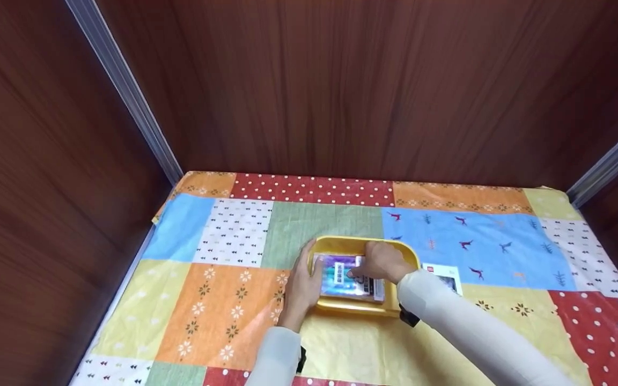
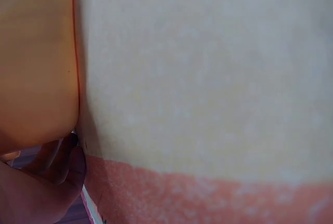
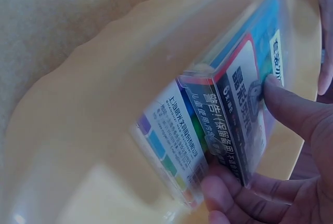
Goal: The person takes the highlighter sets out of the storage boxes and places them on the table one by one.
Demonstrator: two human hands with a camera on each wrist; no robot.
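Observation:
A shallow yellow plastic basin [image 1: 352, 307] stands on the patterned cloth in front of me. My left hand [image 1: 304, 287] holds its left side, thumb over the rim and fingers along the outer wall. In the left wrist view, the fingers [image 2: 73, 169] curl beside the basin's wall [image 2: 36, 68]. My right hand [image 1: 387, 261] reaches into the basin and pinches a flat clear plastic pen pack [image 3: 237, 99], thumb on its printed face and fingers beneath. This pack tilts up in the right wrist view, above a second pack [image 3: 169, 141] with a white label and coloured stripes.
A white printed card or pack [image 1: 451, 275] lies right of the basin, partly behind my right sleeve. The patchwork cloth [image 1: 234, 321] covers the table. Brown wood-grain panels [image 1: 341, 91] rise at the back and sides, with metal strips [image 1: 132, 96] at the corners.

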